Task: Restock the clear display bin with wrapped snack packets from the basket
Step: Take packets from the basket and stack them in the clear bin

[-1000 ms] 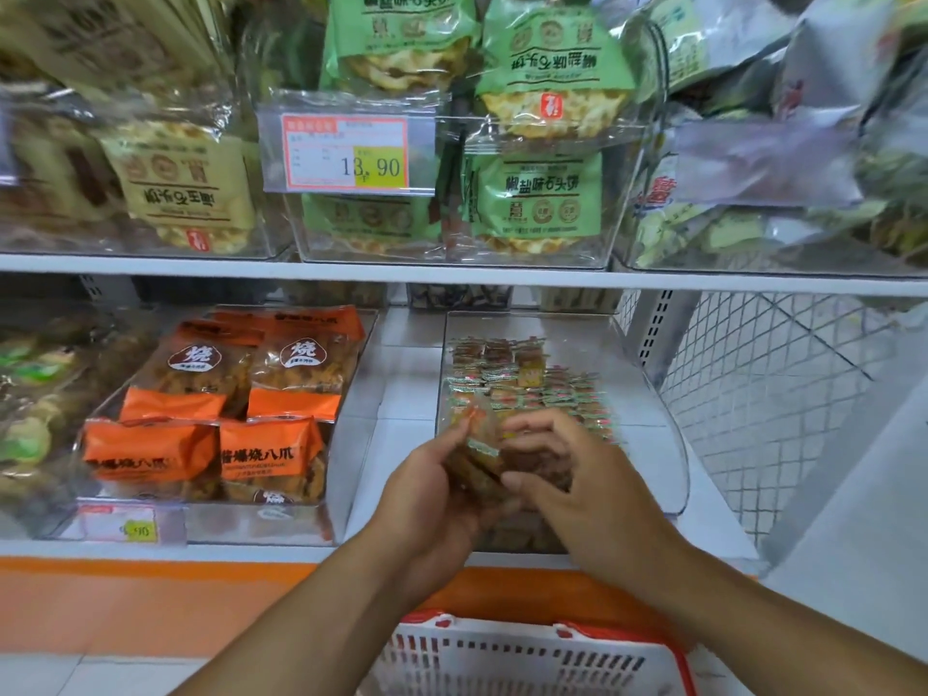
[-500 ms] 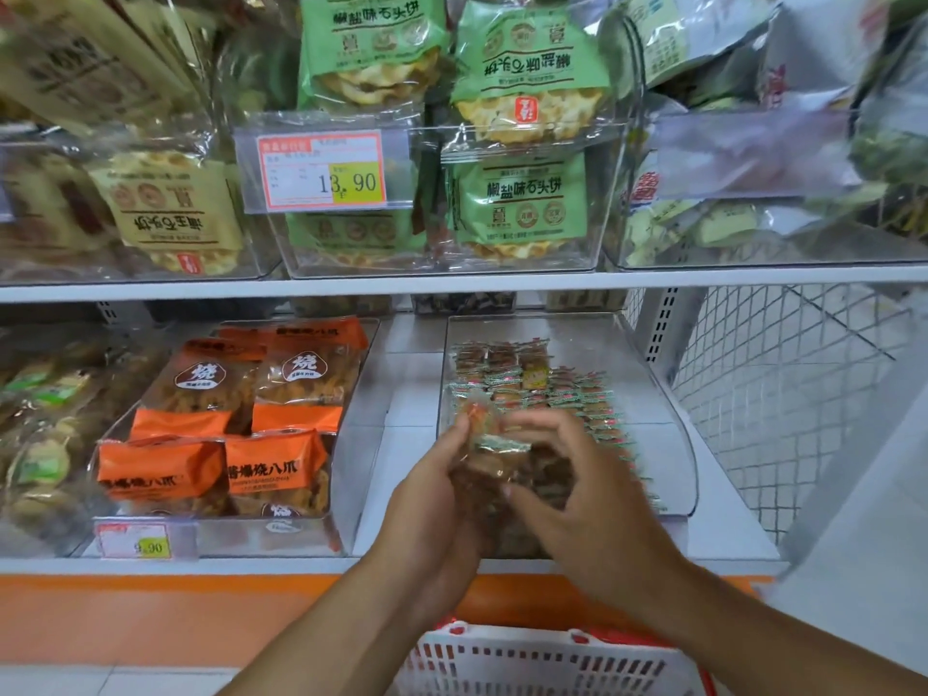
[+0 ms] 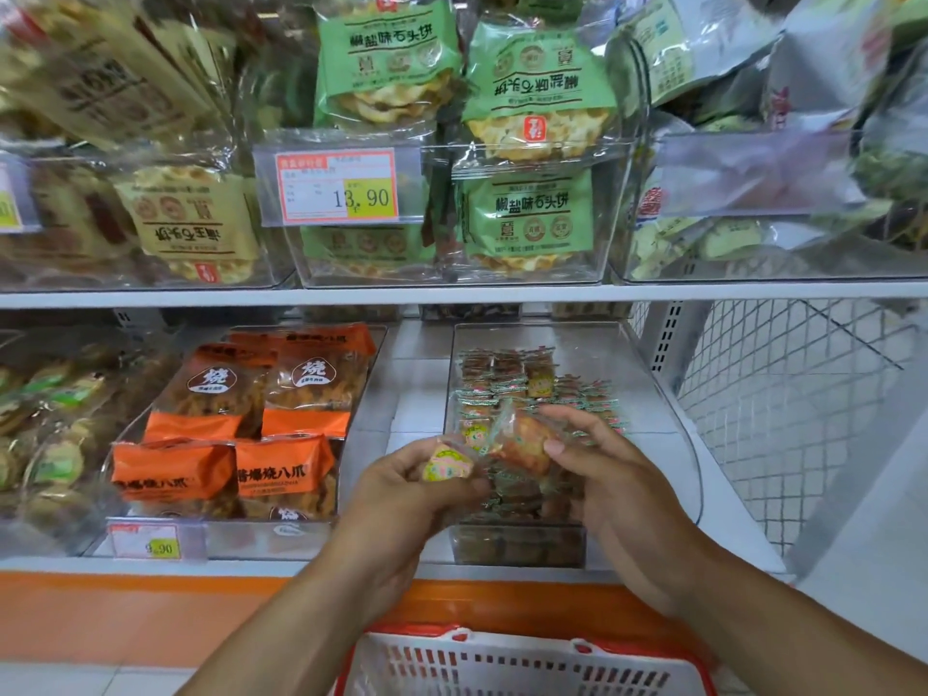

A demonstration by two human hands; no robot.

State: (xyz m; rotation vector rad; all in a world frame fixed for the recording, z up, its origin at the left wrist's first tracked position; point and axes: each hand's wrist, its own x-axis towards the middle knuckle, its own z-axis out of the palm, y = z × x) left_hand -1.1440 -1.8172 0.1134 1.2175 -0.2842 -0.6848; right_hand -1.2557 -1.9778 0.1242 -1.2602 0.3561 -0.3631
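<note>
since the last frames your hands are parting: the clump you were cupping together is splitting into two loads. your left hand (image 3: 401, 487) is curling round a packet with a yellow sticker (image 3: 447, 463), at 9 o'clock of your right hand (image 3: 610, 487), which is pinching a reddish packet (image 3: 522, 442) between thumb and fingers. both are hovering over the front of the bin (image 3: 673, 459). rows of packets are already lying at its 12 o'clock end, so restocking is partly done; these two are still waiting to go in. the basket (image 3: 522, 665) is sitting at 6 o'clock, contents hidden.
</note>
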